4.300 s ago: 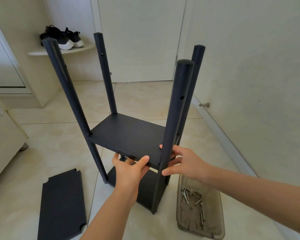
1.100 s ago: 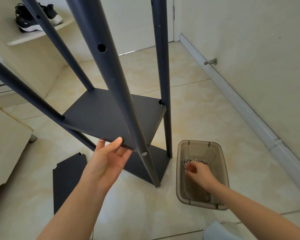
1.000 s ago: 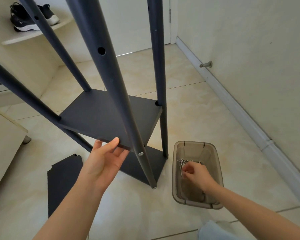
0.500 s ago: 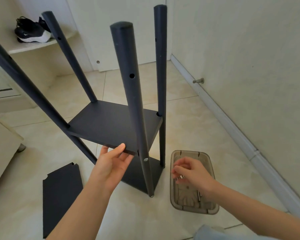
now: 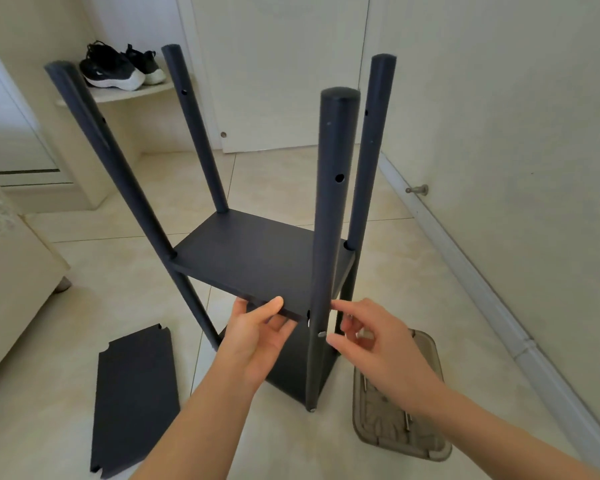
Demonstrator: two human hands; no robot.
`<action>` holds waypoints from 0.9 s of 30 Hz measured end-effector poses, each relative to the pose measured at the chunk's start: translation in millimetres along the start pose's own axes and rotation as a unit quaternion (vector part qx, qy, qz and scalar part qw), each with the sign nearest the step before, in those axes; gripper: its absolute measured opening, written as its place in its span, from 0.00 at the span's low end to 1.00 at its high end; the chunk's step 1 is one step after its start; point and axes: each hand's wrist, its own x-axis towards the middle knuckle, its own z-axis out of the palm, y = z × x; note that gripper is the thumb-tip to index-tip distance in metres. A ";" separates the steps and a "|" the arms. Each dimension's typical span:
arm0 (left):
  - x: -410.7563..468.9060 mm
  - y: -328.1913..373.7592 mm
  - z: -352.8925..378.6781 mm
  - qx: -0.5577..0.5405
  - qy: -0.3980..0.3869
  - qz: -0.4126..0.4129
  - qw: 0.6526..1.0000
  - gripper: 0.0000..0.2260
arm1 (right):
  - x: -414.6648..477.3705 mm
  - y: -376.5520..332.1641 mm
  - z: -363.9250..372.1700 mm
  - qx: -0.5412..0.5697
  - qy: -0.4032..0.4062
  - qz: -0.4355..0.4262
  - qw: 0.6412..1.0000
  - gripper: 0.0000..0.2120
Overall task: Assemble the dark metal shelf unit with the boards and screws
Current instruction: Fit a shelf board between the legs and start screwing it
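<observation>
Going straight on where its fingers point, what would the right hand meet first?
The screw head in the near post, just ahead of the right hand and its fingertips; depth is unclear, so possibly the post itself.

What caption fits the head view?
Left hand grips the middle board; right hand at the screw in the front post.

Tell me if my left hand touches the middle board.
Touching. Head view shows the left hand pinching the middle board at its front edge, thumb on top.
</observation>
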 end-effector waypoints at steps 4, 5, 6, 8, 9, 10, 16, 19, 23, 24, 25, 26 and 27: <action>-2.2 -0.2 -1.2 0.002 0.000 0.003 1.000 0.23 | 4.4 -6.8 9.3 -0.029 0.019 -0.037 0.999 0.19; -3.0 0.1 -1.5 0.002 -0.002 0.004 1.000 0.25 | 5.7 -7.1 9.9 -0.032 0.024 -0.045 0.998 0.18; -3.7 0.4 -1.4 0.003 -0.004 0.007 1.000 0.26 | 6.9 -7.4 10.4 -0.035 0.028 -0.053 0.998 0.16; -4.6 0.9 -0.3 0.008 -0.008 0.011 1.000 0.27 | 8.3 -7.1 11.2 -0.046 0.030 -0.070 0.996 0.13; -4.7 1.1 0.3 0.012 -0.009 0.013 1.000 0.28 | 8.6 -6.9 12.1 -0.055 0.028 -0.077 0.995 0.12; -4.8 1.5 0.7 0.014 -0.008 0.013 1.000 0.28 | 8.7 -6.6 13.2 -0.063 0.024 -0.081 0.994 0.12; -2.8 2.1 -0.8 0.023 -0.009 0.007 1.000 0.27 | 9.6 -3.2 12.9 -0.057 0.014 -0.089 0.994 0.09; -2.0 2.2 -0.6 0.026 -0.015 0.008 1.000 0.28 | 10.6 -0.9 14.1 -0.049 0.015 -0.087 0.995 0.10; -1.1 2.2 -0.7 0.016 -0.007 0.004 1.000 0.29 | 11.8 1.8 16.4 -0.041 0.023 -0.081 0.996 0.11; -1.4 2.3 -0.3 0.012 -0.004 0.001 1.000 0.29 | 12.3 2.6 16.1 -0.040 0.025 -0.082 0.996 0.11; -1.8 2.4 -0.3 0.011 -0.002 -0.001 1.000 0.29 | 12.5 3.2 15.9 -0.039 0.026 -0.082 0.995 0.12; -2.3 2.6 -0.5 0.012 -0.002 -0.001 1.000 0.29 | 12.2 3.4 16.0 -0.037 0.027 -0.084 0.995 0.12; -3.0 3.0 -0.8 0.015 -0.004 0.000 1.000 0.29 | 12.1 3.2 16.1 -0.033 0.027 -0.086 0.995 0.12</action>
